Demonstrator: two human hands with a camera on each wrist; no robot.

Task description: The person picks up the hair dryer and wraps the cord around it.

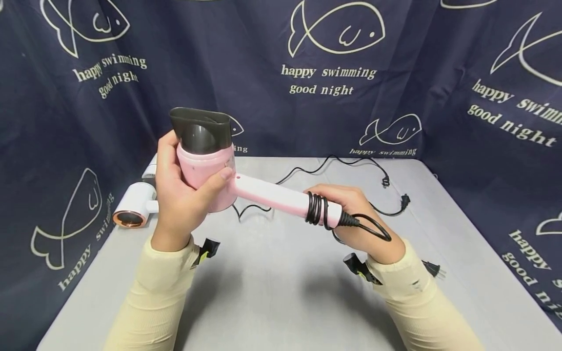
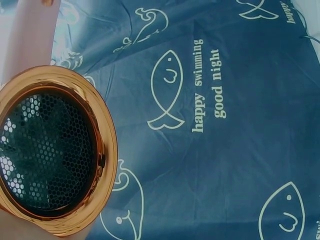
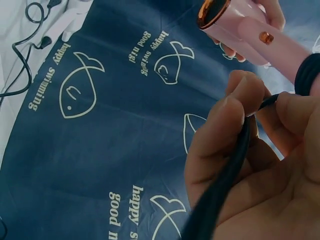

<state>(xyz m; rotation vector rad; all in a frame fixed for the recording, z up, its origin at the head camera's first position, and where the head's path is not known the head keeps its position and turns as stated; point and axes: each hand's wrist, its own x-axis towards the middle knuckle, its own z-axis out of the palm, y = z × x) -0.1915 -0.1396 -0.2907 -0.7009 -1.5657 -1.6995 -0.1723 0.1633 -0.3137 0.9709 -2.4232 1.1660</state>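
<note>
Raised over the table is a pink hair dryer [image 1: 199,173] with a black nozzle [image 1: 205,130] pointing up. My left hand [image 1: 177,202] grips its barrel, thumb across the side near the handle. The white-and-pink handle [image 1: 274,197] slants down to the right, and a black cord [image 1: 317,208] is wound in several turns around its end. Beside that end, my right hand [image 3: 235,145] pinches the cord between curled fingers and thumb. The left wrist view shows the dryer's rear grille [image 2: 47,150] inside a shiny copper ring [image 2: 107,145].
A white hair dryer [image 1: 133,202] with a copper rim lies at the table's left, another white item [image 1: 150,168] behind it. Black plugs [image 1: 405,201] and cords lie at the back right; a further plug [image 1: 432,268] is by the right wrist. A navy fish-print curtain [image 1: 263,97] surrounds the table.
</note>
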